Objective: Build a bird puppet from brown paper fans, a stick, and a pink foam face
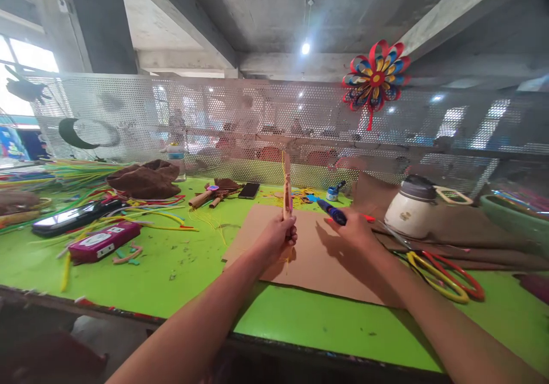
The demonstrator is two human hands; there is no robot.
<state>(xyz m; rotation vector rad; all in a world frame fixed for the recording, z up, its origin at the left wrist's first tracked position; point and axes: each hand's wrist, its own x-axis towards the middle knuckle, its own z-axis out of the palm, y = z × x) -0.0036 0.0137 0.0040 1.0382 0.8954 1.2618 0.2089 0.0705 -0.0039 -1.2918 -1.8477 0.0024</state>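
Near the middle of the head view, my left hand (285, 231) is closed around the lower end of a light brown stick (287, 187). The stick stands upright, with notch-like marks on its face and a thin yellow strand along its left edge. To the right, my right hand (358, 232) grips a dark blue pen-like tool (333, 211). Its narrower bright blue end points up and left toward the stick, apart from it. Beneath both hands lies a flat brown cardboard sheet (313, 264).
Scissors with red and yellow handles (446, 281) lie right, below a cream jar (412, 207). A small blue jar (332, 194) and a phone (249, 190) sit behind. Pipe cleaners (163, 212), a maroon box (104, 241) and brown cloth (146, 179) occupy the left. A perforated screen (206, 115) stands behind.
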